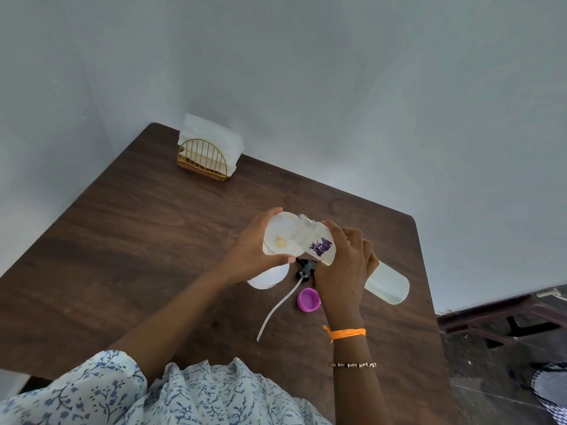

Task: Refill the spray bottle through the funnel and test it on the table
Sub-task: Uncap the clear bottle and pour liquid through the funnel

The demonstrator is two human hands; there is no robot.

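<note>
A dark wood-grain tabletop [153, 240] with rounded corners sits in the corner of a room with plain pale grey walls [399, 102]; at its far edge stands a gold wire napkin holder [203, 161] stuffed with white paper napkins. Over the centre, the left hand [254, 253] has its fingers clamped around the rim of a translucent white plastic funnel [280, 234], which sits on the white spray bottle [270, 276] standing on the tabletop. The right hand [346, 259] has its fingers wrapped around a clear, cylindrical refill bottle [386, 285] with a purple label, tilted so its threaded neck lies over the funnel's bowl. Beside them lie the black spray head [303, 268] with its long pale dip tube and a round purple cap [308, 299].
</note>
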